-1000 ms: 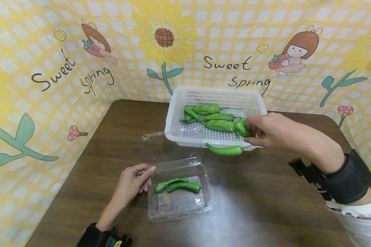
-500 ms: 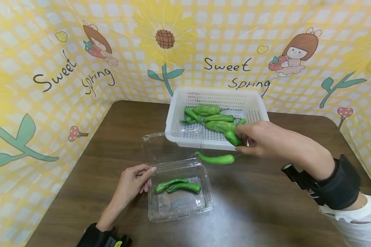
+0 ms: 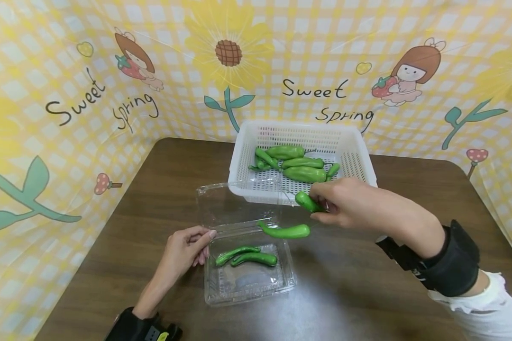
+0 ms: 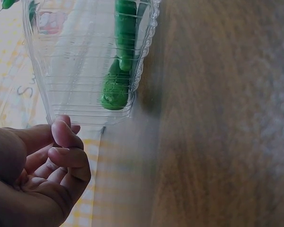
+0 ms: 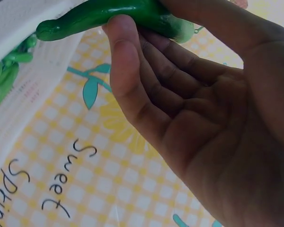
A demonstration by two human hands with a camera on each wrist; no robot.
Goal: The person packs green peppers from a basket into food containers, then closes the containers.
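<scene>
My left hand [image 3: 187, 246] pinches the left corner of a clear plastic clamshell container [image 3: 248, 299] near its hinge, seen too in the left wrist view, where the thumb and forefinger meet at the rim. The lid [image 3: 222, 208] stands raised. Inside lie two dark green chili peppers [image 3: 256, 258]. In front of the white basket, my right hand [image 3: 345, 201] grips a green chili pepper [image 3: 307, 202]; the right wrist view shows this pepper [image 5: 118, 12] between thumb and fingers. Another pepper [image 3: 287, 231] hangs below the hand, its stem end towards the thumb, overlapping the container's back right corner.
A white perforated basket [image 3: 239, 182] with several green peppers [image 3: 304, 174] stands at the back of the brown wooden table [image 3: 367, 298]. The raised lid overlaps its front left corner in the head view. A yellow checked cloth [image 3: 170, 61] covers the walls.
My right hand has drawn back from the basket, moving left and towards me with two peppers, which shift along with it. The left hand and container have stayed put.
</scene>
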